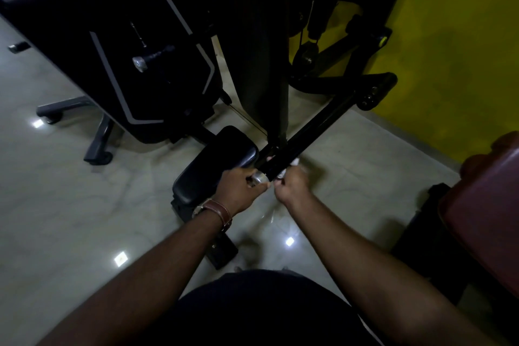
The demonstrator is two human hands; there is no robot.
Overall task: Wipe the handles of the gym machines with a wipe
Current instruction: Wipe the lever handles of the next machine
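- A dim gym: glossy grey floor, yellow wall, black weight machine behind.
- The handle, a black bar with a silver end cap, slants from centre up to the right.
- The white wipe is bunched against the bar's near end, gripped by the right hand, fingers curled round it.
- The left hand pinches the cap, steadying the bar.
- To wipe well, I'd wrap the wipe fully round and slide along the bar, twisting, while the left keeps it from swinging.
- A black seat pad sits just left.
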